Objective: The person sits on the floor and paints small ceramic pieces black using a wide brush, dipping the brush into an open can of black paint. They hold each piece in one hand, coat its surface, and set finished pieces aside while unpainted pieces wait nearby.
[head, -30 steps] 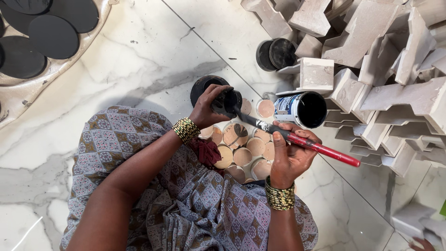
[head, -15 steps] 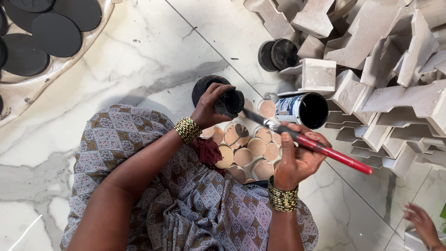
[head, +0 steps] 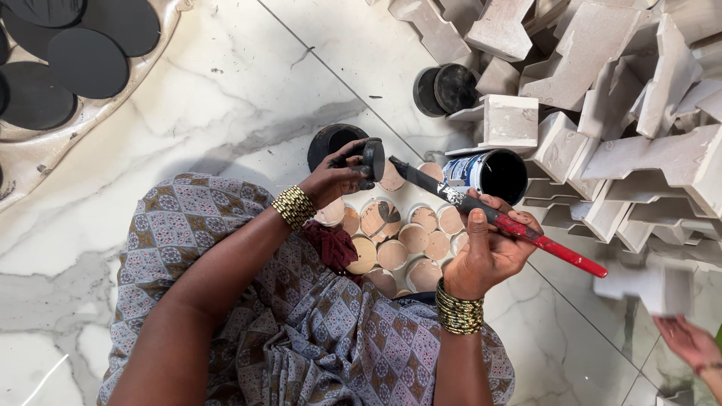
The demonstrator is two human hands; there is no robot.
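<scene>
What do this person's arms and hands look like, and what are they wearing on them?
Both forearms are bare, with no sleeves in view. The left hand has a band of stacked gold-coloured bangles at the wrist, and its fingertips are smeared with black paint. The right hand has a similar, wider stack of gold-coloured bangles. No rings or gloves can be seen.

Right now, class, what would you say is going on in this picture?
A seated person is painting small round discs black. The left hand holds a black disc on edge, and the right hand grips a red-handled brush whose black tip points toward it. An open paint can stands just beyond, and unpainted tan discs lie between the hands. Finished black discs rest on a tray at upper left.
</scene>
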